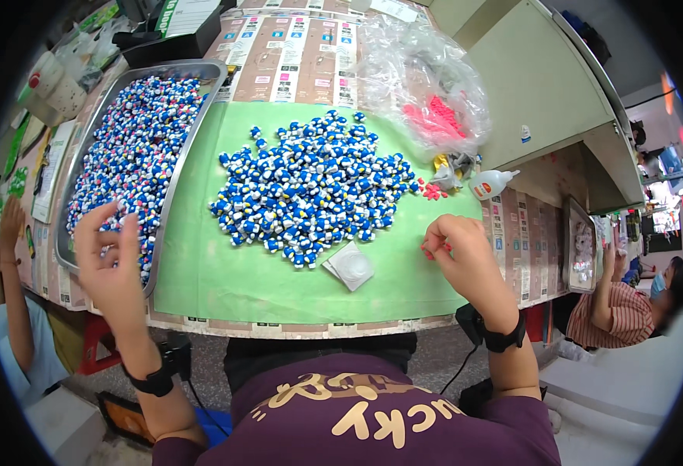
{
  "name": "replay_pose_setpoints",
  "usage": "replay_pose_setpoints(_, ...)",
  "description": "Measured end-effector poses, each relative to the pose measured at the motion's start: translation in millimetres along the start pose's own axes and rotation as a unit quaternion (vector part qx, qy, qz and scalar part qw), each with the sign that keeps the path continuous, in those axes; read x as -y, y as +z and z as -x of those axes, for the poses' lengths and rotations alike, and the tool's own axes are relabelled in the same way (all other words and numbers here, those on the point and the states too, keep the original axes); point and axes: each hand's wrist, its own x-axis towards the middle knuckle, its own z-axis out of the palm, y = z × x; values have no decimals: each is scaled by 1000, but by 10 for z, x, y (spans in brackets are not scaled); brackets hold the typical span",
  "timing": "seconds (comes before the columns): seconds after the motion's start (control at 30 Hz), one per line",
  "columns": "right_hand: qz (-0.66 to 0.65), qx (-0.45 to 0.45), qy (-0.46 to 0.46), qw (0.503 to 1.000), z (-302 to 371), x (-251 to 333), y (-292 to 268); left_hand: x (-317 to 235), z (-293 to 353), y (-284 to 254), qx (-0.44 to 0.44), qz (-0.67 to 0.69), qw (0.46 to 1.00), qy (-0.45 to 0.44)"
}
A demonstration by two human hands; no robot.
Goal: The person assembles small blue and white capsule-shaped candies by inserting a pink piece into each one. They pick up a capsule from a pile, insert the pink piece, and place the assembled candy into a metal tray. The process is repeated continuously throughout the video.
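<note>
My left hand [112, 268] is over the near part of a metal tray [177, 171], fingers apart and nothing visible between them. Many small blue-and-white figurines [124, 140] with pink bits fill that tray. At the right of a green mat [201, 287], my right hand [465, 252] is closed in a pinch, with small pink pieces showing at its fingertips. A heap of blue-and-white figurines [310, 186] with yellow bits covers the mat's middle. Loose pink pieces [433, 191] lie just beyond my right hand. Near the heap's front edge sits a small round clear dish on white squares [351, 266].
A white squeeze bottle [490, 184] lies at the mat's right edge. Behind it are a clear plastic bag [450, 70] with pink pieces and a grey cabinet [551, 85]. A black box [174, 43] stands at the back left. People sit at both sides.
</note>
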Motion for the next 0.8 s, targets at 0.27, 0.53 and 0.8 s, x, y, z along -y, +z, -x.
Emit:
replay_pose_setpoints(0.27,160,-43,-51,985,25,135,166,-469,522,542,375,43,916,137)
replay_pose_setpoints(0.53,39,-11,22,999,23,161,159,-482,632,711,390,-20,905,168)
replay_pose_setpoints(0.8,2,10,-8,1000,28,114,135,-408,597,686,386,9,909,158)
